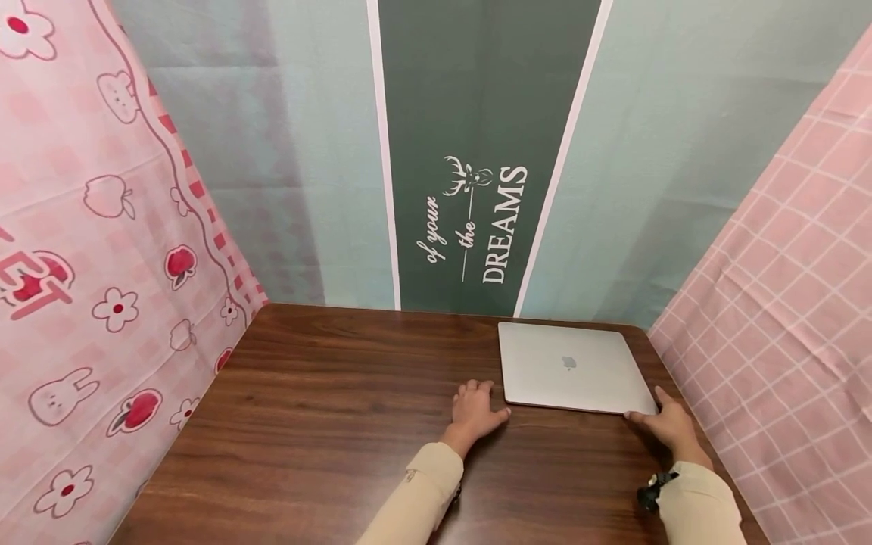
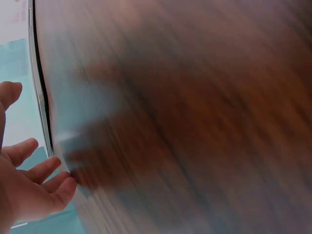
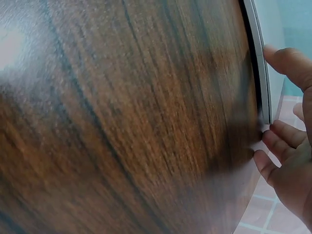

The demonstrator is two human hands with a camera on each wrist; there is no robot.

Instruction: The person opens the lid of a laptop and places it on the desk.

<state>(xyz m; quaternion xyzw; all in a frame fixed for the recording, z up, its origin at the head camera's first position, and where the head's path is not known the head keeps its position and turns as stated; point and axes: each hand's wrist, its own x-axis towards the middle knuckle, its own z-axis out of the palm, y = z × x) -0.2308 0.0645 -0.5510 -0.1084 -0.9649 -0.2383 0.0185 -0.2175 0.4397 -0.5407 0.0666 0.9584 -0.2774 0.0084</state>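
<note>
A closed silver laptop (image 1: 586,378) lies flat toward the back right of the wooden table, a logo on its lid. Just off its left front corner, my left hand (image 1: 474,412) rests with fingers spread and fingertips low over the tabletop, holding nothing. My right hand (image 1: 671,428) is at the right front corner: the thumb touches the front edge and the other fingers extend along the right side. In the right wrist view the laptop's thin edge (image 3: 263,83) runs beside the thumb, and loosely bent fingers (image 3: 265,165) lie by the corner.
The brown wood-grain table (image 1: 327,424) meets a green and teal printed cloth (image 1: 463,91) at the back. Pink patterned cloth (image 1: 75,303) hangs on the left, and pink checked cloth (image 1: 797,303) hangs close beside my right hand. A dark device (image 1: 654,492) is strapped on the right wrist.
</note>
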